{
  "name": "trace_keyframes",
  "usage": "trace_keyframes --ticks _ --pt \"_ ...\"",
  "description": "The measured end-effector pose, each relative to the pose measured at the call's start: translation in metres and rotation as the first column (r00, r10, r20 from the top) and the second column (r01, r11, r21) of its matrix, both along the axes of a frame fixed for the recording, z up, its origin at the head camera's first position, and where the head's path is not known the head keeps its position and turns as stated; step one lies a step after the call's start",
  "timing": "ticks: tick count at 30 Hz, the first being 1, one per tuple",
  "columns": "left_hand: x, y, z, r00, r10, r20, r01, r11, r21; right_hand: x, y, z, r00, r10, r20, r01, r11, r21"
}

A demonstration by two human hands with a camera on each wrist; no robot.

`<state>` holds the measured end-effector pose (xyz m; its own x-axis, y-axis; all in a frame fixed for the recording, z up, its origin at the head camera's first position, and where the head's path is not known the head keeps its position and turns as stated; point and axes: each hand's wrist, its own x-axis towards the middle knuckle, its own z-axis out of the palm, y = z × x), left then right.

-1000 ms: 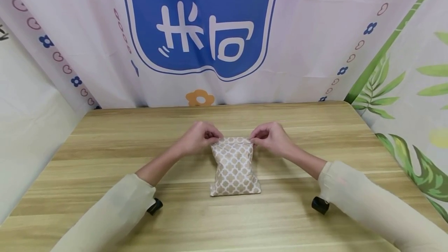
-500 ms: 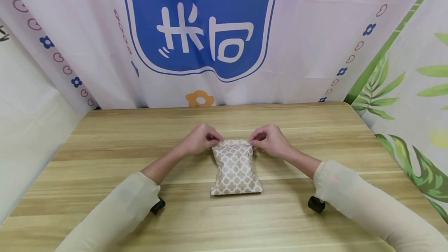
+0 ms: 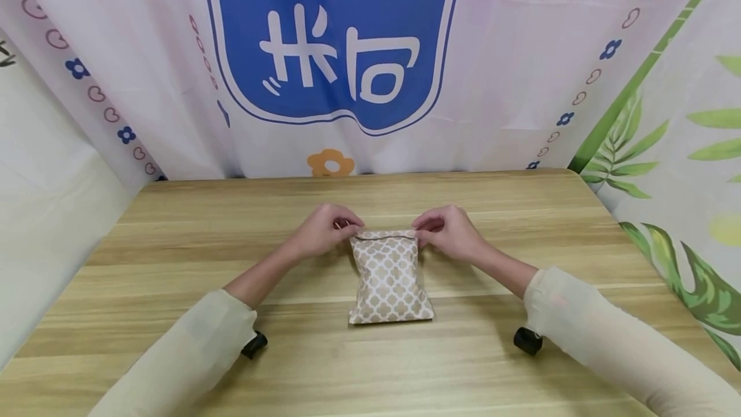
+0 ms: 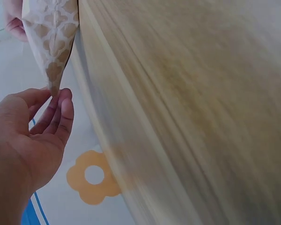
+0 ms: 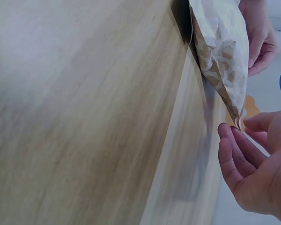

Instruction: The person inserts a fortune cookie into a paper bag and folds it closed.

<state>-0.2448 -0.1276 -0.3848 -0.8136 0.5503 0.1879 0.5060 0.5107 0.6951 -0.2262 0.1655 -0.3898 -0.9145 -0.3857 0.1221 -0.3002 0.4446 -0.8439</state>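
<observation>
A tan paper bag with a white quatrefoil lattice print lies on the wooden table, plump in the middle, its far end folded over in a narrow strip. At the far left corner of that fold, my left hand pinches the bag between thumb and fingertips. My right hand pinches the far right corner the same way. In the left wrist view the bag narrows to a tip at the left hand's fingers. From the right wrist, the bag's crumpled side tapers down to the right hand.
The wooden table reaches back to a printed cloth with a blue emblem. Leaf-patterned cloth hangs along the right side. Black wrist straps show under both pale sleeves.
The bag's far edge has been folded toward the person, and a crease line now shows across it. The left hand's fingers have shifted slightly left and loosened; the right hand stays nearly in place.
</observation>
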Motion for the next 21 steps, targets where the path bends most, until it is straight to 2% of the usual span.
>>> trace_keyframes --ticks 6,14,21 --pt "0.003 -0.007 0.001 1.000 0.004 -0.006 -0.004 1.000 0.000 0.001 0.004 0.000 0.999 0.026 0.047 -0.026 1.000 -0.010" --pt "0.007 -0.010 -0.001 0.999 -0.044 -0.008 0.044 0.999 0.012 0.002 0.005 -0.001 0.993 0.082 0.081 -0.083 0.997 0.011" --pt "0.011 -0.015 0.001 1.000 -0.025 0.000 0.025 1.000 0.000 0.005 0.010 0.000 0.990 0.082 0.116 -0.088 0.995 0.046"
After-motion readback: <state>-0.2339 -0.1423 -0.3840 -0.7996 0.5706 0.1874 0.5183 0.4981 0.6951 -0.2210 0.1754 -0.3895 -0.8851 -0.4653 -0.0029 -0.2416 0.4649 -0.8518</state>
